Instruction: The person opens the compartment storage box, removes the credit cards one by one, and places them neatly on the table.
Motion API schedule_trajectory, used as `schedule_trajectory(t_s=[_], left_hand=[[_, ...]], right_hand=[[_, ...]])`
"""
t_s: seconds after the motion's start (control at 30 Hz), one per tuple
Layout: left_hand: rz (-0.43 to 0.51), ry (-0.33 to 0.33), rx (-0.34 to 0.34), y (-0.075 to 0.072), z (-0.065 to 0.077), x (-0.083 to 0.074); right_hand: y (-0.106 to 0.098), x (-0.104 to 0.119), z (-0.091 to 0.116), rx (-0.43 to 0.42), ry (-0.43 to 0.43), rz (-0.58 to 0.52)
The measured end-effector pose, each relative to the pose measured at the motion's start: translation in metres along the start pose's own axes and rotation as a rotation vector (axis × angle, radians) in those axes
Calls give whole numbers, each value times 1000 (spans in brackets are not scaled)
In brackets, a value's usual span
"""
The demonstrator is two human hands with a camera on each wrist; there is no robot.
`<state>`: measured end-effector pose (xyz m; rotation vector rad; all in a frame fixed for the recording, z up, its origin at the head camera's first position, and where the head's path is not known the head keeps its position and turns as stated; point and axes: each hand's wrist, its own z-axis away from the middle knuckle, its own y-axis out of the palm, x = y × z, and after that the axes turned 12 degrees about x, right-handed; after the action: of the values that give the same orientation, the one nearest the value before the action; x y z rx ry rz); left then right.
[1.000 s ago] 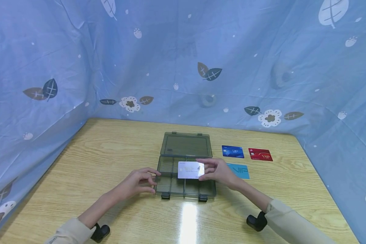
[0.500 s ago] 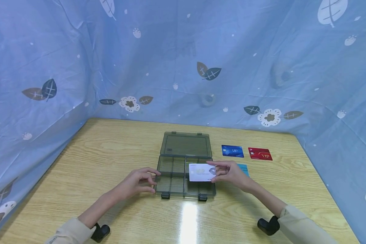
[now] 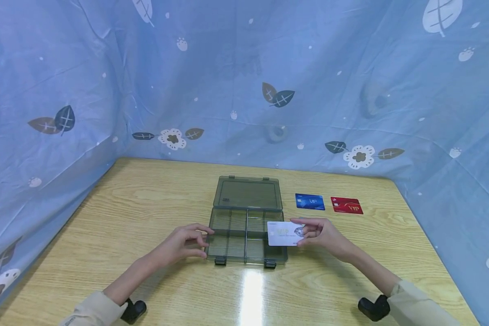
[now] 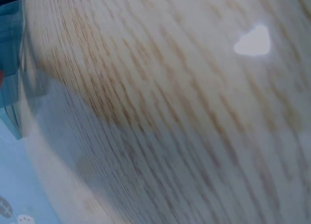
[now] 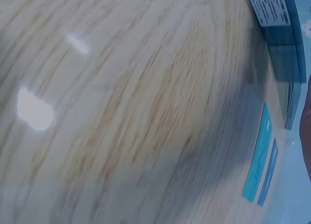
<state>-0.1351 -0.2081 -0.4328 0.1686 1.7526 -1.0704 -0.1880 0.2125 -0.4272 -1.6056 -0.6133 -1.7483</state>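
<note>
My right hand (image 3: 326, 237) pinches a white VIP card (image 3: 283, 233) by its right end. The card is above the right part of a see-through dark plastic compartment box (image 3: 246, 248), partly past its right edge. The box's lid (image 3: 248, 194) lies folded back behind it, and dividers split the inside. At the box's left side, my left hand (image 3: 187, 242) rests its fingertips by the wall, fingers loosely bent. A teal card (image 5: 257, 156) lies on the table right of the box; in the head view the right hand hides nearly all of it.
A blue VIP card (image 3: 310, 202) and a red VIP card (image 3: 347, 205) lie flat on the wooden table (image 3: 159, 190), right of the lid. Two black latches (image 3: 270, 264) are on the box's front edge. A blue patterned cloth (image 3: 236, 68) surrounds the table's back and sides.
My right hand has moved rightward with the white card, from above the box's middle to its right edge, now covering the teal card. The left hand and box have stayed put.
</note>
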Motion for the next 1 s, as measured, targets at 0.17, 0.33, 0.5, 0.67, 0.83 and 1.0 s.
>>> schedule_trajectory(t_s=[0.17,0.33,0.5,0.67,0.83,1.0], left_hand=[[7,0,4,0,0,0],[3,2,3,0,0,1],[-1,7,3,0,0,1],[10,1,7,-1,1,1],[15,0,10,0,1,0],[14,-17,7,0,1,0]], right_hand=[[-7,-4,10,-22,0,-16],[-14,-10,20,-47,8,-34],[-25,-14,31,-48,-3,-49],[-37,-16,41,-42,-29,-50],[-49,-20,49,-20,-19,-59],[-63,-25,56,-18,32,-52]])
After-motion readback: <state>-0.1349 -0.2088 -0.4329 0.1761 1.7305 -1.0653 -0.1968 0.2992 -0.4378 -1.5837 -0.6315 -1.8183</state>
